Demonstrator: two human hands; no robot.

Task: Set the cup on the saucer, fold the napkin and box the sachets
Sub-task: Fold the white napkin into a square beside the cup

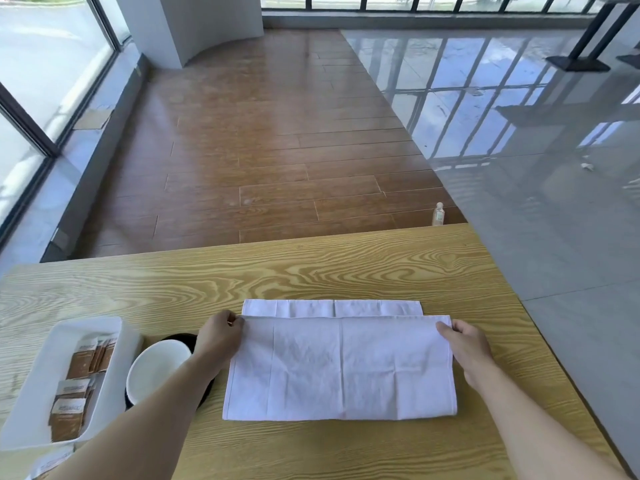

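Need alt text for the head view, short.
Both hands, left and right, pinch the far corners of a white napkin mid-fold on a wooden table. At left, a white cup sits on a black saucer beside a white box of sachets.

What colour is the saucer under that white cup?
Black; the saucer shows as a dark rim around the white cup, seen in the head view.

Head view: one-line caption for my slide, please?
Both hands, left and right, fold the white napkin beside the cup and sachet box.
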